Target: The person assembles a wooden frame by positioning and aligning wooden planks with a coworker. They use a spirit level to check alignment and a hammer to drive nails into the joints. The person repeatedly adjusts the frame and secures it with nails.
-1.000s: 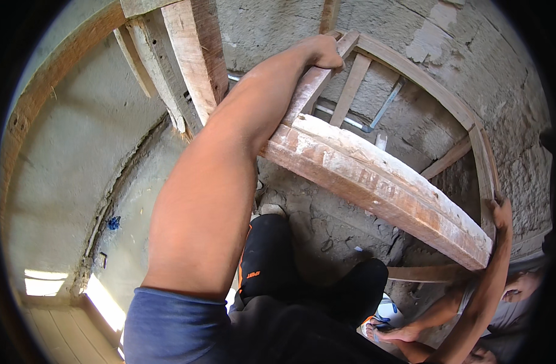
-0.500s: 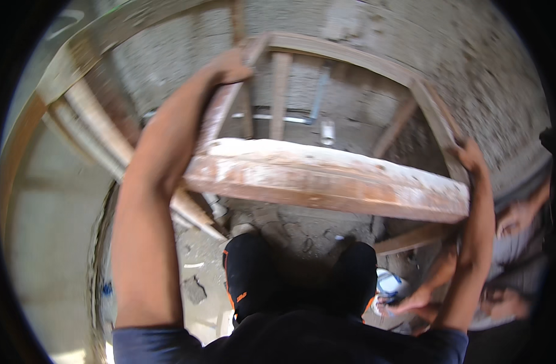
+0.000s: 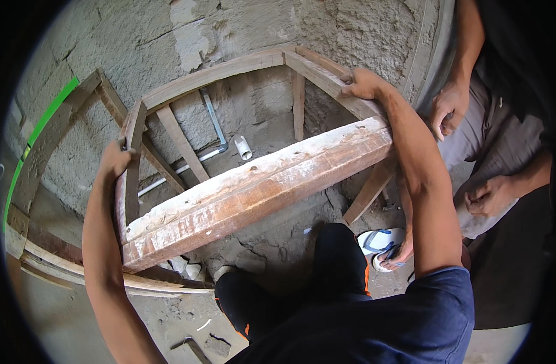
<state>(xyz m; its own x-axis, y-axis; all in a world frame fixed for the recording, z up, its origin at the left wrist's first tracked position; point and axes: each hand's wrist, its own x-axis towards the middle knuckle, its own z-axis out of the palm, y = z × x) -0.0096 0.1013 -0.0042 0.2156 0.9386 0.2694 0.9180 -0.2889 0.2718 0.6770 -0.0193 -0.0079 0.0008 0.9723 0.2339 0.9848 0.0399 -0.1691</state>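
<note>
A wooden frame with legs (image 3: 214, 73) stands across the space before me, tilted in view with its right end higher. Its near side is a thick reddish beam (image 3: 259, 191) crusted with white along the top edge. Thinner boards form the other sides. On the left side board, my left hand (image 3: 118, 156) is closed with fingers curled over the edge. My right hand (image 3: 366, 85) grips the right side board near its middle, thumb and fingers over the top. Both my arms are stretched out, one at each end of the beam.
A co-worker stands close on the right, a hand (image 3: 451, 109) near my right arm and sandals (image 3: 381, 242) by my foot. Rough block wall (image 3: 259, 27) rises behind. Pipes (image 3: 244, 147) lie inside the frame. At left is another wooden frame with a green level (image 3: 38, 133). Rubble (image 3: 181, 266) litters the floor.
The frame's right end has swung up and its left end down in the picture, with both hands still gripping it. More of the co-worker and the green level shows now.
</note>
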